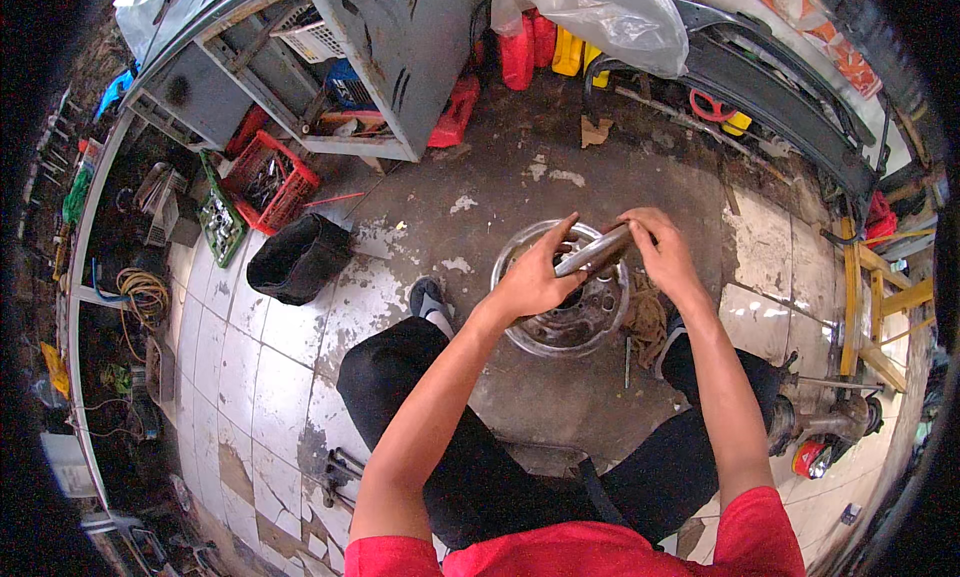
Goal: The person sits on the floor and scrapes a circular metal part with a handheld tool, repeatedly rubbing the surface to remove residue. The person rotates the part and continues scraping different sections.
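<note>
My left hand [541, 277] and my right hand [660, 247] hold a round metal part [592, 253] with a shiny rim, tilted nearly on edge. My left fingers grip its near left side, my right fingers its far right end. Below it a steel wheel rim [570, 337] lies flat on the dark floor between my feet, its centre partly hidden by the held part and my left hand. A crumpled brown cloth [646, 322] lies against the right side of the wheel rim. Nearer to me is a thin metal rod [628, 363], also on the floor.
At the left stand a black bucket-like container [300, 258], a red crate of tools [304, 172] and a green socket tray [217, 220]. A grey metal cabinet [405, 66] stands beyond. To the right are a yellow wooden frame [850, 299] and a greasy metal assembly [825, 419].
</note>
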A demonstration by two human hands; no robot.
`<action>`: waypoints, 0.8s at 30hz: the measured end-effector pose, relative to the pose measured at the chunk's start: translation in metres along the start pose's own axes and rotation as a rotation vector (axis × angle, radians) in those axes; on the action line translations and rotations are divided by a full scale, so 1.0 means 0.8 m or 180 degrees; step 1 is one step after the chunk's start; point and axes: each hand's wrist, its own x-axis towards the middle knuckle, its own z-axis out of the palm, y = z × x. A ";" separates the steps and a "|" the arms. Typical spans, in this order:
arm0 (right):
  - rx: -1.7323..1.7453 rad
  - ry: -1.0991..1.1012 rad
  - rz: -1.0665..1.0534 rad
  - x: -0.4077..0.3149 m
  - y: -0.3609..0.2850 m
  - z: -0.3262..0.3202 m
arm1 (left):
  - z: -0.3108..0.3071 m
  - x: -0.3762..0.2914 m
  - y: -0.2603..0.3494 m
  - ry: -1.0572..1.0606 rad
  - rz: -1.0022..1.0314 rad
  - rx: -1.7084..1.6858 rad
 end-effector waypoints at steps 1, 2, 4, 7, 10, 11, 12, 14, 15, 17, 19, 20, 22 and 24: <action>-0.0051 -0.0106 -0.0131 0.000 -0.010 0.002 | -0.002 -0.003 -0.001 -0.0021 -0.0003 0.0084; 0.0003 -0.0097 -0.0118 0.001 -0.009 0.006 | -0.003 -0.005 -0.003 -0.0019 -0.0013 0.0088; 0.0054 -0.0049 -0.0070 0.001 -0.001 0.001 | -0.001 -0.002 0.000 -0.0050 0.0015 0.0065; -0.0095 0.0213 0.0148 0.003 0.008 0.001 | 0.000 0.001 0.004 -0.0113 -0.0046 -0.0055; -0.0396 0.0181 -0.0279 -0.003 -0.015 0.010 | -0.001 0.000 -0.001 -0.0061 0.0003 0.0050; -0.0423 0.0140 -0.0328 -0.001 -0.013 0.011 | -0.001 -0.001 -0.002 -0.0060 -0.0016 0.0045; -0.0475 0.0106 -0.0366 -0.001 -0.010 0.007 | 0.000 0.000 0.001 -0.0075 -0.0018 0.0022; -0.0413 0.0129 -0.0190 0.000 0.003 0.001 | 0.002 0.002 0.003 -0.0097 0.0009 -0.0018; -0.0344 0.0185 -0.0018 0.000 0.001 0.001 | 0.002 0.002 0.000 -0.0086 0.0029 -0.0023; -0.0208 0.0301 0.0326 -0.003 -0.006 0.007 | 0.003 0.001 -0.005 -0.0005 0.0158 0.0029; -0.0308 0.0218 -0.0106 -0.010 -0.019 0.017 | 0.004 -0.001 -0.011 0.0135 0.0357 0.0148; -0.0377 0.0185 -0.0350 -0.013 -0.028 0.019 | 0.003 -0.002 -0.014 0.0126 0.0317 0.0120; -0.0641 -0.0037 -0.0711 -0.014 -0.023 0.012 | 0.001 0.000 -0.012 0.0081 0.0259 0.0043; -0.0557 0.0201 -0.0262 -0.013 -0.006 0.016 | 0.001 0.002 -0.010 0.0127 0.0280 0.0124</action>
